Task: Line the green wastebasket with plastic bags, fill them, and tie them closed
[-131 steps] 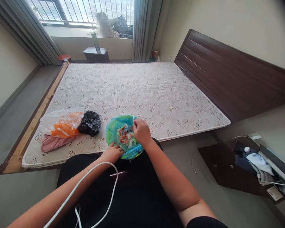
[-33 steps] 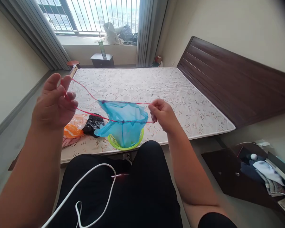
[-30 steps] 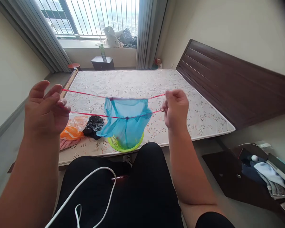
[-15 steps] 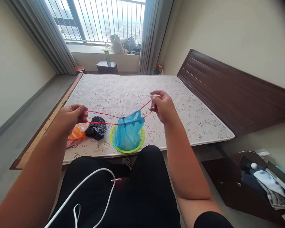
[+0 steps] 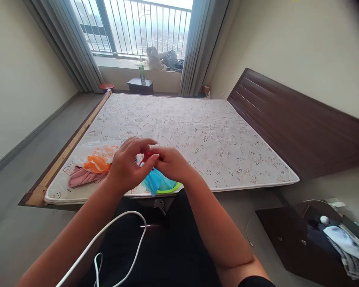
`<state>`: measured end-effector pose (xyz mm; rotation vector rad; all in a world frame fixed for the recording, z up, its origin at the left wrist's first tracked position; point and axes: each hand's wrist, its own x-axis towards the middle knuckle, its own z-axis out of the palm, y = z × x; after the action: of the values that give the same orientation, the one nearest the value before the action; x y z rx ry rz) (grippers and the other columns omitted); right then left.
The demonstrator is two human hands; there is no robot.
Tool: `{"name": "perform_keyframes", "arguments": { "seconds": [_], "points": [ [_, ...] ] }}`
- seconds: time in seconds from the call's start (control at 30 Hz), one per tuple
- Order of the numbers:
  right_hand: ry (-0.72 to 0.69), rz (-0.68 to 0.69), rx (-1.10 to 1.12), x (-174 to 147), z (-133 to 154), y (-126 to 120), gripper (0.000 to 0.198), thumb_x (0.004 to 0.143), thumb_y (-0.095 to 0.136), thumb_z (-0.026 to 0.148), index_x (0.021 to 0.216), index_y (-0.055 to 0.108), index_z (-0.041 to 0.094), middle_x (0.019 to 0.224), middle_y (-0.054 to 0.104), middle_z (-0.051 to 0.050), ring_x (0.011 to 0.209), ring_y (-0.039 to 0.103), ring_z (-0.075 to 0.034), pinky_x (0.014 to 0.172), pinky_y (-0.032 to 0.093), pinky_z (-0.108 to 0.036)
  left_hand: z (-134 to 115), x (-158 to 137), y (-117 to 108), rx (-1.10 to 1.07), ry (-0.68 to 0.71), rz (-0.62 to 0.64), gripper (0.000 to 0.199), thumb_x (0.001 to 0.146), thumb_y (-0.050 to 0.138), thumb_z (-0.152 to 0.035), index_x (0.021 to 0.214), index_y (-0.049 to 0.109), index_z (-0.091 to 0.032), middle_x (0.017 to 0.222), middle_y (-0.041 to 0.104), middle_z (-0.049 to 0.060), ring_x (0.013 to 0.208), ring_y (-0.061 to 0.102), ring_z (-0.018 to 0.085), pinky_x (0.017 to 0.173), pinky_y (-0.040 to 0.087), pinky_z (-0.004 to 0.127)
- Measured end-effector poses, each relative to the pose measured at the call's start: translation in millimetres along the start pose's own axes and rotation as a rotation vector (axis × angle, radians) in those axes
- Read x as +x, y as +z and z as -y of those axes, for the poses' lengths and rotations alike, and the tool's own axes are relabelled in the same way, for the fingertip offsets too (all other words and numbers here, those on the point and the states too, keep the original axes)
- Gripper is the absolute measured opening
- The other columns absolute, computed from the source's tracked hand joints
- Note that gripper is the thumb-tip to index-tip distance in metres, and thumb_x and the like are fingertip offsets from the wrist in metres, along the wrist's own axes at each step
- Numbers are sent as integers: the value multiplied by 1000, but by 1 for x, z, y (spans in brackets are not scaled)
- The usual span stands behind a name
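My left hand (image 5: 128, 162) and my right hand (image 5: 174, 164) meet above the near edge of the mattress, their fingertips close together. Between them a red drawstring (image 5: 146, 156) is bunched up, and both hands pinch it; the exact grip is partly hidden by the fingers. Below hangs the blue drawstring bag (image 5: 160, 182), crumpled, resting in a lime-green basket (image 5: 170, 190) whose rim shows only at the front right. Left of my left hand lie a clear and orange plastic bag (image 5: 98, 161) and a folded pink cloth (image 5: 85, 176).
The mattress (image 5: 203, 131) spreads ahead, with a dark headboard (image 5: 287, 115) along its right. A white cable (image 5: 107, 227) loops over my lap. To the lower right is a dark cabinet (image 5: 283, 227) with clothes on it. Beyond the bed stands a small nightstand (image 5: 140, 85).
My hands have come together from wide apart, and the red drawstring that was stretched between them is now gathered. The black bag is now hidden behind my left hand.
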<state>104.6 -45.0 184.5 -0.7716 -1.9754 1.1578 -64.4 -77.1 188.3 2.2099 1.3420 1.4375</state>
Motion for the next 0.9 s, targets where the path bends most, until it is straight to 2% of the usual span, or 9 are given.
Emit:
{"name": "perform_keyframes", "arguments": {
  "seconds": [0.07,0.13,0.27,0.4,0.47,0.53,0.67,0.77,0.9],
  "points": [
    [40,-103,198,-2,-3,2,11,91,59,29,86,67,23,74,60,4,66,53,-10,63,42,-26,7,-4,15,-122,-1,-27,56,82,77,-40,133,61,-22,122,67,10,110,65,25,92,56,39],
    [106,-210,391,-4,-7,-1,18,92,60,39,84,63,23,64,52,6,54,45,-9,53,38,-24,17,-11,29,-287,-98,23,60,84,76,-43,137,58,-22,127,67,12,113,66,25,90,58,38],
    [224,-422,611,-4,-20,-13,21,87,64,40,79,55,24,53,34,11,43,28,-7,43,29,-21,27,-32,48,-471,-365,53,28,93,69,-39,113,70,-20,90,72,5,75,70,16,71,58,30],
    [289,-460,603,-7,-26,-28,23,86,65,42,79,53,24,52,25,12,44,20,-7,42,21,-21,28,-41,55,-568,-363,202,27,94,65,-36,116,69,-22,79,66,0,57,59,10,54,49,23],
    [291,-420,453,-13,-22,-38,23,86,67,44,84,56,25,54,26,12,45,21,-8,44,20,-22,30,-39,58,-480,-277,269,20,94,62,-32,106,75,-21,79,66,2,67,60,13,61,49,24],
    [278,-308,182,-22,-14,-49,22,84,72,42,93,62,25,57,34,10,49,30,-9,47,25,-23,34,-37,61,-355,-287,195,22,94,58,-28,98,78,-21,86,68,4,78,61,15,70,50,27],
    [187,-148,-338,-38,11,-67,23,89,67,29,112,68,27,74,57,3,67,52,-14,62,38,-27,36,-34,66,-398,-580,-11,29,92,58,-34,107,79,-19,84,67,4,73,57,16,66,46,26],
    [52,-60,-468,-39,29,-66,22,95,56,21,111,69,28,89,67,-1,83,59,-17,76,43,-31,29,-32,71,-550,-546,36,34,85,69,-40,111,78,-20,94,69,6,79,59,17,68,48,27],
    [-97,114,-435,-24,35,-54,23,96,52,17,103,71,27,96,70,0,88,61,-16,83,45,-32,15,-30,83,-466,-441,217,22,75,79,-40,78,77,-18,75,65,4,75,58,19,64,45,29]
  ]
}}
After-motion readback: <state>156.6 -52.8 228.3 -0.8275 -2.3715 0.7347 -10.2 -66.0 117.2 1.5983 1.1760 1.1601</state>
